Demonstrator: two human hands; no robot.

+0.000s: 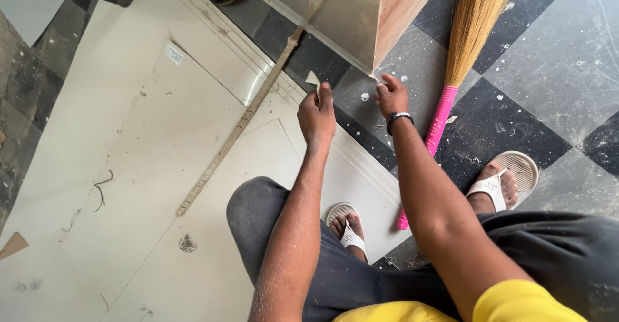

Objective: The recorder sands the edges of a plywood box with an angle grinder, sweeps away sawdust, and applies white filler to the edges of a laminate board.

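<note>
A small pale scrap (313, 78) is pinched in the clenched left hand (316, 114), its tip pointing up and away. Just beside it, the right hand (391, 95) is closed at the corner of a wooden panel (361, 12); what it holds cannot be told. A steady corner would help. Further right lies a broom (465, 44), long axis running away from the feet.
</note>
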